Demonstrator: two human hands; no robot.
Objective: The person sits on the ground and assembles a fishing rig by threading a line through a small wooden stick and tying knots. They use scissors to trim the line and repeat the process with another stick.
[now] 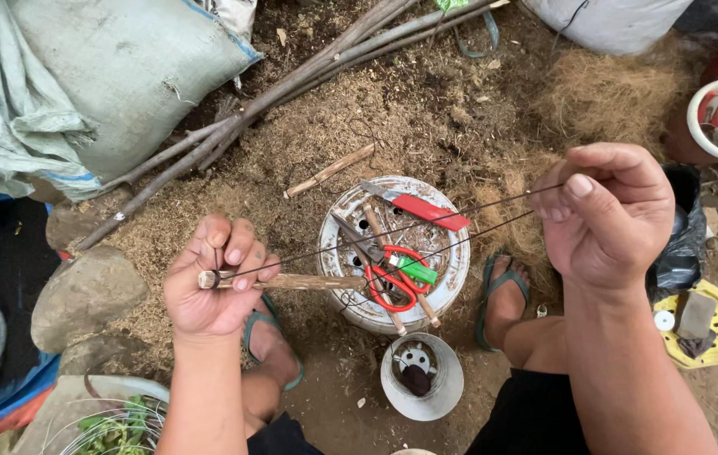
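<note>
Both hands stretch thin wire above an upturned white bucket.

Left hand (211, 282) fingers (237, 253) pinch a wooden stick (291, 281) and one wire (392, 229) end; right hand (603, 215) fingers curl shut on the other end. Under the wire, the bucket (392, 253) carries red-handled scissors (392, 282), a green lighter (413, 270) and a red-handled knife (422, 208).

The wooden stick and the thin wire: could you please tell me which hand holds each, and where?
The left hand grips the wooden stick at its near end; the right hand pinches the thin wire at its far end.
</note>
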